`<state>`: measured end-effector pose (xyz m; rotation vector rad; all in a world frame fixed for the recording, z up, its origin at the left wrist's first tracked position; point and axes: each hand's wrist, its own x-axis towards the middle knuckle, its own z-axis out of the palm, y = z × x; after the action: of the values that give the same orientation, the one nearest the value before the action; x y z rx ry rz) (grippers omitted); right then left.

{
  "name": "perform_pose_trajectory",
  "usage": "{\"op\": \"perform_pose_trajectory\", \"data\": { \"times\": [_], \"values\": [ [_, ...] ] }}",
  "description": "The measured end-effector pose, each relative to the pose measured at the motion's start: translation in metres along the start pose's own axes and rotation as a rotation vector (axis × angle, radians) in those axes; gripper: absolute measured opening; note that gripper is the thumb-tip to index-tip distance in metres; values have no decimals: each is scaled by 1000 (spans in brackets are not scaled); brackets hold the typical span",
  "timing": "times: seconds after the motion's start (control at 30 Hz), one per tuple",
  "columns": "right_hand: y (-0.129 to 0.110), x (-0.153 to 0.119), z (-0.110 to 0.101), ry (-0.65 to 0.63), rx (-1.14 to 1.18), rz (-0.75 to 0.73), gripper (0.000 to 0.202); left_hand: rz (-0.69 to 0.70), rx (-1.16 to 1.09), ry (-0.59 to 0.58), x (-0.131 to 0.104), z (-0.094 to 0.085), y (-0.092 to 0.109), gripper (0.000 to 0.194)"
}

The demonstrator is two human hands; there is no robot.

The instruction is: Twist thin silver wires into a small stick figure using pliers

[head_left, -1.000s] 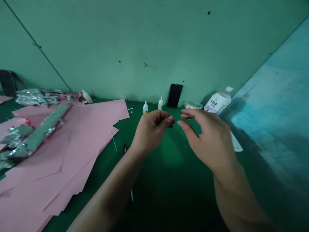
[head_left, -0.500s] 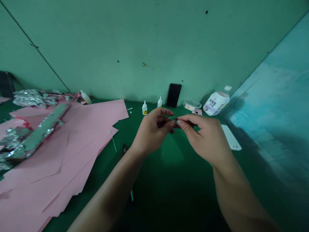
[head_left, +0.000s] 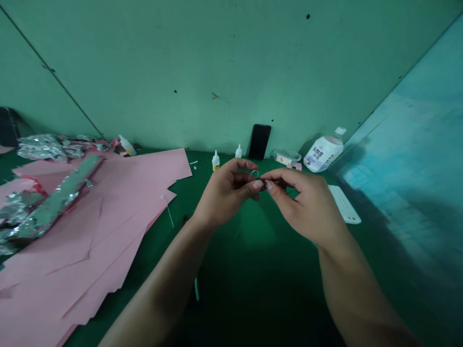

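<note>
My left hand (head_left: 228, 193) and my right hand (head_left: 303, 200) meet fingertip to fingertip above the green table (head_left: 253, 270). Between the left thumb and fingers is pinched a thin, pale thread or wire (head_left: 254, 172), which bends in a small loop above the thumb. The right thumb and forefinger are pressed together at the same spot, on a tiny dark piece largely hidden by the fingertips; its kind does not show. Behind the left hand stand two small white dropper bottles, one with a yellow label (head_left: 216, 161) and another (head_left: 238, 151) farther right.
Pink sheets (head_left: 119, 207) with crumpled silver foil (head_left: 47, 147) cover the left side. A phone (head_left: 259, 142) leans on the wall beside a clear plastic tub (head_left: 287, 156) and a large white bottle (head_left: 324, 152). A white flat object (head_left: 343, 205) lies right of my right hand.
Both hands stay together with only slight shifts of the fingers. The thread's loop now stands up more clearly above the left thumb.
</note>
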<state>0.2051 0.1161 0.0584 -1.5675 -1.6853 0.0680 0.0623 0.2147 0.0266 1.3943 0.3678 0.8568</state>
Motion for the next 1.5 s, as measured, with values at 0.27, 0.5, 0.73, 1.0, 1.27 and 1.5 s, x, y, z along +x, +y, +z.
{"op": "perform_pose_trajectory", "data": {
  "times": [0.27,0.5,0.73,1.0,1.27,1.5],
  "values": [
    [1,1,1,-4,26,20,18,-24,-25,-9,1,1,0,23],
    [3,2,-1,0,-47,38,19,-21,196,-81,0,-5,3,18],
    [4,3,-4,5,-99,46,18,92,716,60,-2,-20,10,18],
    [8,3,-6,11,-98,46,16,125,1208,109,-21,10,33,26],
    [8,2,-5,26,-104,47,17,-32,1149,68,-19,27,18,17],
    [11,4,-8,37,-114,68,21,15,910,61,-17,23,16,19]
  ]
}}
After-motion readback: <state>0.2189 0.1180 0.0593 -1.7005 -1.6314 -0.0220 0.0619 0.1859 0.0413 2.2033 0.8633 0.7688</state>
